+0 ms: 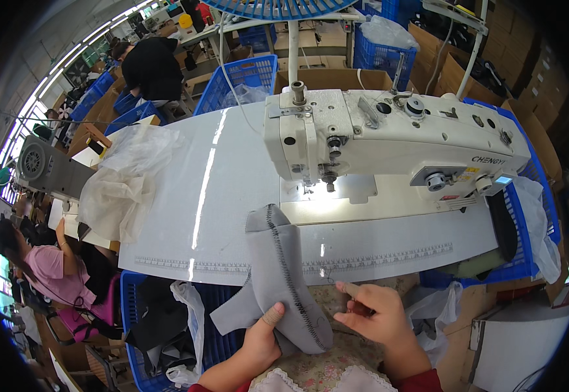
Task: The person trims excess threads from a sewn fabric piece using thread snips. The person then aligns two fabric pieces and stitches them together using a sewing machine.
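Observation:
My left hand [262, 338] grips a grey fabric piece [284, 274] near the table's front edge, its taped thumb lying on top and its other fingers hidden beneath. A dark zigzag seam runs the length of the piece, and a short side flap juts out to the left. Loose thread shows at the lower end of the seam. To the right of the fabric, my right hand [377, 315] is raised with thumb and forefinger apart and the other fingers curled. A thin dark thread lies by its forefinger; I cannot make out any hold on it.
A white sewing machine [389, 137], lamp lit, stands on the pale table [226, 170] with a printed ruler strip [376, 260]. Blue crates with dark fabric [157, 313] and plastic bags flank my lap. Sheer white material [118, 202] drapes at left. Two people work farther left.

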### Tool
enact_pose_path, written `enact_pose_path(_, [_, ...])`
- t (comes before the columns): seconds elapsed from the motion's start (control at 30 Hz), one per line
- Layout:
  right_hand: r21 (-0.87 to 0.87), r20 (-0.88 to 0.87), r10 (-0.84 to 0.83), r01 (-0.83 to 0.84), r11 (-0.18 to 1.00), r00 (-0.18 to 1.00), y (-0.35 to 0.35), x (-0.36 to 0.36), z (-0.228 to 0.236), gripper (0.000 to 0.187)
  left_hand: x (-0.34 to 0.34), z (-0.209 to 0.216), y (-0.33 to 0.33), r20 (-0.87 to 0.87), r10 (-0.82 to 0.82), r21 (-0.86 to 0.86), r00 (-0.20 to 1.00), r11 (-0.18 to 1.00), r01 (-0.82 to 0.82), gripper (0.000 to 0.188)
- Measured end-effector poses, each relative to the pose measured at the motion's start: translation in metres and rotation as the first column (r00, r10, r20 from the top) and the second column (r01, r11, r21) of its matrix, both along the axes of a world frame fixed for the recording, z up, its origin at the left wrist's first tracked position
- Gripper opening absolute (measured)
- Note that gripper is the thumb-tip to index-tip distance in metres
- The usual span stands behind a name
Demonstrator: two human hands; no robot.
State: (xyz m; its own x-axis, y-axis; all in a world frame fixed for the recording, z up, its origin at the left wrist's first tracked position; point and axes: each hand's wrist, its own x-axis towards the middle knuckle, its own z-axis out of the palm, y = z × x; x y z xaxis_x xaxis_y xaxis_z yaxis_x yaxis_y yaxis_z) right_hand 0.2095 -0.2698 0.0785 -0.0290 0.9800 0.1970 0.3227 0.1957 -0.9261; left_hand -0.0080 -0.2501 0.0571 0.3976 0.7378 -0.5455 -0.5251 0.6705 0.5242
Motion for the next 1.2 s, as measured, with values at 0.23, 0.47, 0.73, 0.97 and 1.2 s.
enact_pose_path(0.23, [-0.319, -0.462, 0.090, -0.260, 0.911, 0.882, -0.005, -0.006, -0.018, 0.045, 0.002, 0.008, 0.005, 0.041, -0.034, -0.081, 0.999, 0.996, 0.037, 0.059])
enact_pose_path(0.47, [-0.321, -0.366, 0.134, -0.260, 0.911, 0.921, -0.003, -0.007, -0.028, 0.038, 0.000, 0.006, 0.005, 0.020, -0.016, -0.108, 1.000, 0.994, 0.018, 0.057])
enact_pose_path(0.73, [-0.234, -0.324, 0.159, -0.242, 0.942, 0.933, 0.001, -0.009, -0.024, 0.030, 0.001, 0.006, 0.004, -0.015, -0.037, -0.129, 0.999, 0.991, 0.035, 0.056])
enact_pose_path(0.97, [-0.226, -0.286, 0.179, -0.247, 0.942, 0.941, 0.004, -0.009, -0.021, 0.030, 0.002, 0.006, 0.005, -0.015, -0.048, -0.135, 0.999, 0.990, 0.045, 0.054])
enact_pose_path(1.2, [-0.249, -0.330, 0.188, -0.277, 0.928, 0.925, 0.005, -0.010, -0.024, 0.030, 0.002, 0.002, 0.004, -0.018, -0.044, -0.139, 0.999, 0.989, 0.041, 0.053])
